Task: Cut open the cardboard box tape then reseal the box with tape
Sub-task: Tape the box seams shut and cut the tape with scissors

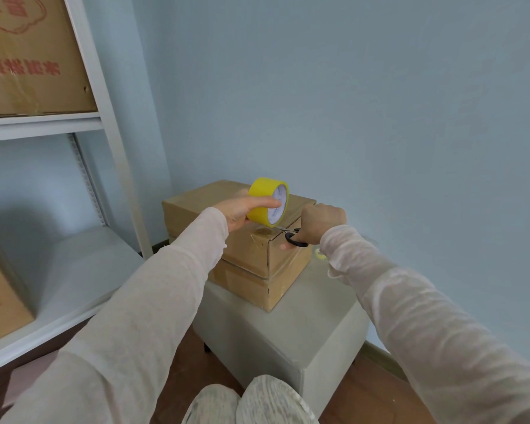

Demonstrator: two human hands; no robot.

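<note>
Fingers (266, 204) of the left hand (239, 211) are curled round a glossy yellow roll of packing tape (260, 188), held upright above the brown cardboard box (248, 249). Black-handled scissors (295, 240) are gripped by the right hand (323, 220) at the box's near top edge. The box is stacked on a second carton (251, 289) atop a pale cube stool (288, 335).

Scissors (297, 243) part hidden under right hand (322, 221)
</note>
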